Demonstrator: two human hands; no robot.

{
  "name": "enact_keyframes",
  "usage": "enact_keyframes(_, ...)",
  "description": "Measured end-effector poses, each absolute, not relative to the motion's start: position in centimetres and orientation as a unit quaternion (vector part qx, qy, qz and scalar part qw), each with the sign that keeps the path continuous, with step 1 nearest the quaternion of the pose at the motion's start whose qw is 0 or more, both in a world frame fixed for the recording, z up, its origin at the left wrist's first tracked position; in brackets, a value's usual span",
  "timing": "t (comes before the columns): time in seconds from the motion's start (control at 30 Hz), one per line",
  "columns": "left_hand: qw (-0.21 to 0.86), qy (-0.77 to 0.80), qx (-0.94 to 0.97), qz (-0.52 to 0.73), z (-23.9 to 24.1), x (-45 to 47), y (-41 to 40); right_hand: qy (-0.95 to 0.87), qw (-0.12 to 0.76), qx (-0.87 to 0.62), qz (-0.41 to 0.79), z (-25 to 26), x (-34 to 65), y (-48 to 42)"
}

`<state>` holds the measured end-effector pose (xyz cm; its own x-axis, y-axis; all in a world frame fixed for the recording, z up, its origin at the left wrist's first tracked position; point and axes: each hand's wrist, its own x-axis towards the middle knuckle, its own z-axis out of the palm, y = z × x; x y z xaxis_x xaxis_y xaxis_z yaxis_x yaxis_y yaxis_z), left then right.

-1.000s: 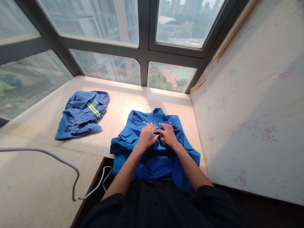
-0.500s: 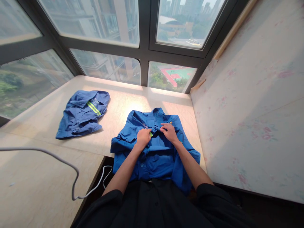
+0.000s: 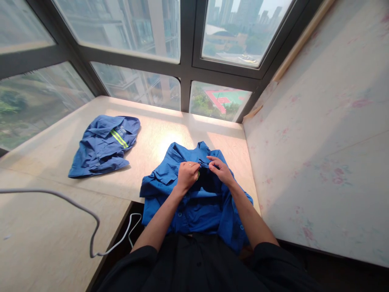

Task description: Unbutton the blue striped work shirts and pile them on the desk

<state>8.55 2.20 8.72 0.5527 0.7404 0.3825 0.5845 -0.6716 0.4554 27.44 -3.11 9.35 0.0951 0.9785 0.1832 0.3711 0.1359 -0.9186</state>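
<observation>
A blue work shirt (image 3: pixel 197 202) lies front-up on the light wooden table (image 3: pixel 152 134), its hem hanging over the near edge. My left hand (image 3: pixel 187 175) is closed in a pinch on the shirt's front placket just below the collar. My right hand (image 3: pixel 219 168) pinches the other side of the placket beside it. Both hands lift the cloth a little, so the chest opens into a dark fold between them. A ring shows on my left hand.
A second blue garment (image 3: pixel 105 144) with a yellow-green reflective stripe lies crumpled at the table's left. A white cable (image 3: pixel 91 231) loops over the near-left table part and down its edge. Windows stand behind the table, a pale floral wall (image 3: pixel 319 142) on the right.
My hands moved slightly up toward the collar and pulled the two front edges apart, opening the shirt at the chest. The other garment has not moved.
</observation>
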Motion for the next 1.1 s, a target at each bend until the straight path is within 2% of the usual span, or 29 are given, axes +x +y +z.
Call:
enact_keyframes(0.13,0.155,0.390,0.872,0.252,9.8,7.9,1.7,-0.575,0.487,-0.597,0.275,9.2,27.4,-3.0)
enact_keyframes(0.23,0.204,0.412,0.851,0.256,9.9,6.8,1.7,-0.510,0.528,-0.632,0.250,8.5,28.5,-2.9)
enact_keyframes(0.37,0.269,0.471,0.739,0.400,9.5,3.9,3.0,-0.345,0.582,-0.714,0.178,7.3,32.6,-3.8)
enact_keyframes(0.5,0.371,0.539,0.539,0.531,9.1,1.0,4.6,-0.333,0.586,-0.707,0.214,6.3,35.7,-5.7)
enact_keyframes(0.63,0.502,0.548,0.281,0.607,8.6,-0.9,5.2,-0.273,0.614,-0.710,0.211,5.7,36.0,-7.1)
enact_keyframes(0.73,0.492,0.565,0.225,0.624,8.1,-2.5,4.5,-0.229,0.611,-0.735,0.184,5.9,35.3,-7.7)
enact_keyframes(0.8,0.468,0.590,0.287,0.592,8.0,-3.5,3.5,-0.232,0.592,-0.753,0.169,6.3,34.8,-8.0)
enact_keyframes(0.9,0.432,0.600,0.508,0.441,7.7,-4.1,1.5,-0.288,0.553,-0.759,0.189,6.9,34.0,-8.0)
enact_keyframes(1.03,0.263,0.612,0.721,0.193,6.6,-2.7,-1.1,-0.415,0.447,-0.750,0.257,6.6,33.2,-7.7)
enact_keyframes(1.1,0.193,0.621,0.749,0.130,6.0,-1.8,-1.7,-0.474,0.366,-0.758,0.257,5.8,33.0,-7.6)
